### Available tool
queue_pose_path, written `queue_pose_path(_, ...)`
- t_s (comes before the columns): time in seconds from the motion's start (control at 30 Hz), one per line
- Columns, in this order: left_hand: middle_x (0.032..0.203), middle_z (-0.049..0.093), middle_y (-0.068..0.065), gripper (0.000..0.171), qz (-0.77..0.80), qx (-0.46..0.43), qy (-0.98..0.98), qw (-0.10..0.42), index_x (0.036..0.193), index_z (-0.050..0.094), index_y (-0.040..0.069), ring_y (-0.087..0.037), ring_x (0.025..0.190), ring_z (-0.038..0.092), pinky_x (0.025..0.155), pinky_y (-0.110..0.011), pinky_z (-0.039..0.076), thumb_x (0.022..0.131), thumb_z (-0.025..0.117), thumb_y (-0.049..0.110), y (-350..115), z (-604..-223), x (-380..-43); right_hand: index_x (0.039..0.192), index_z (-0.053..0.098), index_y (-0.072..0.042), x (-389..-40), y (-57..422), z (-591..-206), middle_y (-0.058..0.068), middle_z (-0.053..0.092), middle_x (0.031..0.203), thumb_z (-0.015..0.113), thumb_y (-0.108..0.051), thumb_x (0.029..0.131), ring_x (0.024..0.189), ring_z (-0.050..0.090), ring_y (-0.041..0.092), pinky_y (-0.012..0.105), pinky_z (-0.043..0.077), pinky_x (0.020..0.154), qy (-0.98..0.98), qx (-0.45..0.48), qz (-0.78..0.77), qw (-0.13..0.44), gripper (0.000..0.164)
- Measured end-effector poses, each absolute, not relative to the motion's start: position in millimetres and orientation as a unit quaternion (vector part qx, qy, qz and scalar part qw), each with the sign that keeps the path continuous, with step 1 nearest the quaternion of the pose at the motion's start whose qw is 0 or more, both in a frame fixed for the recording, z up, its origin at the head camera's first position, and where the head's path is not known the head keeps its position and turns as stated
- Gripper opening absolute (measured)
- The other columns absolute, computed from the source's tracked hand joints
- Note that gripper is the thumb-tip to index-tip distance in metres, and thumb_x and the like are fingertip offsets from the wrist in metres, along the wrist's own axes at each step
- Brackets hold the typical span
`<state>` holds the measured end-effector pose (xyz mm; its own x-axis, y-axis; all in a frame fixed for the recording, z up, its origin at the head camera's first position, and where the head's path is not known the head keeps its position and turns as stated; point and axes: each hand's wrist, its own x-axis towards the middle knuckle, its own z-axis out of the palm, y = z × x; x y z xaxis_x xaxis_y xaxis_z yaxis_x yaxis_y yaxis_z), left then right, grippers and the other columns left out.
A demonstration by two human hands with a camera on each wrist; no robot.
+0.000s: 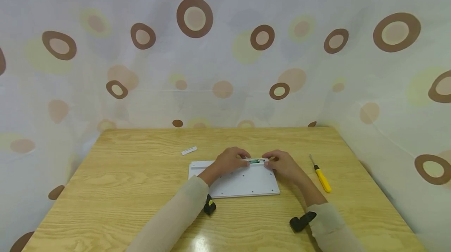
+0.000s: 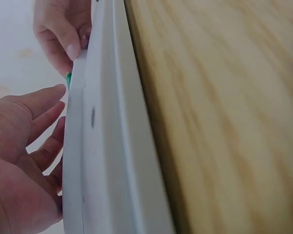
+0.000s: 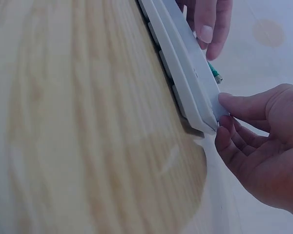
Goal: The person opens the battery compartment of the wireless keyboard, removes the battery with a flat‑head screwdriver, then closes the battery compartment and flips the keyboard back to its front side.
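Note:
A white keyboard point(image 1: 243, 183) lies upside down on the table, its back dotted with small screws. Near its far edge, an uncovered battery slot holds a green battery point(image 1: 254, 161); one end of this battery point(image 3: 215, 73) rises past the edge in the right wrist view. My left hand point(image 1: 230, 160) is at the left end of the slot, thumb close to the battery and loosely bent fingers along the far edge point(image 2: 74, 146). My right hand point(image 1: 283, 164) pinches the keyboard's far right corner, thumb point(image 3: 244, 106) on the back and fingertips beneath.
A small white cover strip point(image 1: 189, 150) lies beyond the keyboard, to the left. To the right rests a screwdriver point(image 1: 322, 177) with a yellow handle, its tip pointing away. A patterned curtain point(image 1: 225, 60) encloses the wooden table point(image 1: 116, 193) at the back and sides.

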<state>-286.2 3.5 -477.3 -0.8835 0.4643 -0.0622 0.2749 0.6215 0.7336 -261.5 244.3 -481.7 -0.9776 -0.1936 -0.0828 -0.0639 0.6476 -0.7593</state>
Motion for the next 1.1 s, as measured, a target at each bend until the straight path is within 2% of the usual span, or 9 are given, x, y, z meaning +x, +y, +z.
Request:
queue_pose_path(0.17, 0.109, 0.068, 0.004, 0.025, 0.37, 0.222, 0.895, 0.113, 0.116, 0.075, 0.022, -0.011, 0.092, 0.058, 0.08, -0.031, 0.047, 0.093, 0.073, 0.03, 14, -475, -286, 0.124, 0.069, -0.007, -261, 244, -481, 0.014, 0.062, 0.127, 0.066, -0.014, 0.097, 0.101, 0.06, 0.024, 0.035, 0.051, 0.084, 0.905, -0.075, -0.412, 0.074, 0.028)
queue_pose_path(0.53, 0.104, 0.07, 0.007, 0.017, 0.351, 0.227, 0.903, 0.1, 0.11, 0.077, 0.024, -0.01, 0.096, 0.06, 0.086, -0.034, 0.047, 0.093, 0.073, 0.027, 25, -480, -288, 0.127, 0.067, -0.006, -261, 245, -482, 0.015, 0.062, 0.129, 0.065, -0.014, 0.098, 0.103, 0.061, 0.024, 0.037, 0.051, 0.085, 0.904, -0.082, -0.413, 0.077, 0.03)
queue_pose_path(1.1, 0.106, 0.069, 0.01, 0.012, 0.355, 0.226, 0.899, 0.119, 0.105, 0.075, 0.025, -0.008, 0.095, 0.06, 0.088, -0.037, 0.047, 0.095, 0.071, 0.029, 27, -484, -295, 0.127, 0.067, -0.006, -261, 246, -483, 0.016, 0.062, 0.127, 0.065, -0.014, 0.098, 0.101, 0.062, 0.024, 0.033, 0.051, 0.083, 0.9, -0.088, -0.419, 0.079, 0.03)
